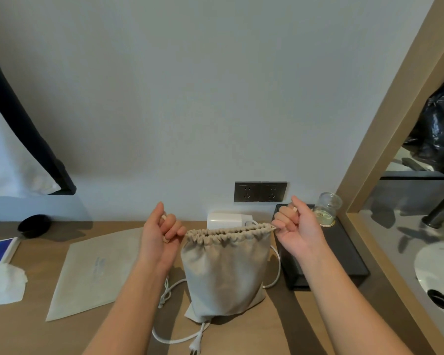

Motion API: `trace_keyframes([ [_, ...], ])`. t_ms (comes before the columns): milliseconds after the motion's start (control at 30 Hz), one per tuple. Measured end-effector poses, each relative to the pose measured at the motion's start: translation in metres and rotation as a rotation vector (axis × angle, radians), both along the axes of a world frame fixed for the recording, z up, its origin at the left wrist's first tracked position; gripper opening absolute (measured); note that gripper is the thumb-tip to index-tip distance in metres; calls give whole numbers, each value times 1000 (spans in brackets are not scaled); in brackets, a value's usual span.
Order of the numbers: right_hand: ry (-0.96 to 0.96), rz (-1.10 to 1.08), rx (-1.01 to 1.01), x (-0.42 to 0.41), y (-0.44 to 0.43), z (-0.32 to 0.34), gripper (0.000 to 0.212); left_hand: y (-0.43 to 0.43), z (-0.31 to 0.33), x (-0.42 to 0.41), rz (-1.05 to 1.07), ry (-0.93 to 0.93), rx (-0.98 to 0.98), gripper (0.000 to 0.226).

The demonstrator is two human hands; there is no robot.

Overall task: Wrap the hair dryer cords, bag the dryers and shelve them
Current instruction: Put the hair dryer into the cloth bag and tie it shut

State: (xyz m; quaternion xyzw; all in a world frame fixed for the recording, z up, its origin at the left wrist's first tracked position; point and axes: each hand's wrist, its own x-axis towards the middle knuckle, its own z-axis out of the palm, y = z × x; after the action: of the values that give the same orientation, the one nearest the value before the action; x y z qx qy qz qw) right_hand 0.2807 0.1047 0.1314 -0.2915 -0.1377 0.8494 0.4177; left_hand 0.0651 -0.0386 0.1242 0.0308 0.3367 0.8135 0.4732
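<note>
1. Located drawstring bag (pixel 226 270) upright between the hands, long axis vertical, bottom apparently touching the counter (pixel 36 334).
2. Found its gathered mouth level with both hands, equally near each.
3. Noted left hand (pixel 162 230) curled, pinching the drawstring at the mouth's left end; right hand (pixel 294 224) likewise at the right end.
4. Observed loose white cord (pixel 174 340) beneath the bag.

Soft matt beige cloth drawstring bag (pixel 223 272), smooth white plastic cord (pixel 169 339) w/ plug, matt brown wood table (pixel 241 339), clear shiny glass jar (pixel 327 208)
</note>
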Motion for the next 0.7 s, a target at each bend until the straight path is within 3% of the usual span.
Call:
trace_keyframes([
  [367,-291,-145,14,43,27,-13,44,-27,-22,-43,133,80,-106,55],
  [467,-386,-155,65,41,25,-16,38,-21,-24,-38,169,238,-255,46],
  [500,-442,-142,117,41,24,-14,36,-19,-22,-34,175,386,-336,43],
  [567,-633,-77,306,39,19,-8,31,-18,-16,-23,146,879,-517,37],
  [633,-941,63,611,37,11,1,24,-18,-9,-9,37,1459,-621,26],
  [700,-1247,217,961,34,5,7,21,-17,1,3,-151,1911,-665,15],
])
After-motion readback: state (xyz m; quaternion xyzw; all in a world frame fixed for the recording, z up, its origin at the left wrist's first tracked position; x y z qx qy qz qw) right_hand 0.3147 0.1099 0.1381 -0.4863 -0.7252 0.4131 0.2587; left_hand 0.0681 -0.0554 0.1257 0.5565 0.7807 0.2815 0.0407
